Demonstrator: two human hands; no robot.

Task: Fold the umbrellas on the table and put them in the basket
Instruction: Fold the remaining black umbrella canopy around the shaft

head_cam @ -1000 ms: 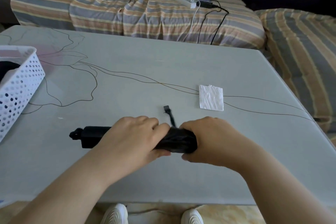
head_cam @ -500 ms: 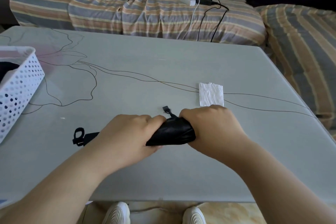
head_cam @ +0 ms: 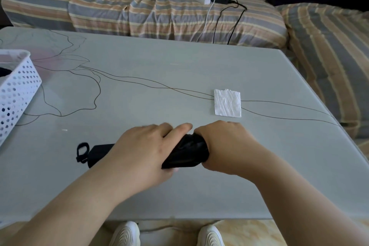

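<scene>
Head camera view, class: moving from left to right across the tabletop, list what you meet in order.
White perforated basket → wrist strap loop of the black umbrella → left hand gripping the umbrella → bunched black umbrella canopy → right hand gripping it. The white paper napkin lies farther back, overlapping the right hand's span.

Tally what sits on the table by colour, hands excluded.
Black: 1, the umbrella gripped by the left hand and right hand
White: 2, the basket and the tissue
Total: 3
</scene>
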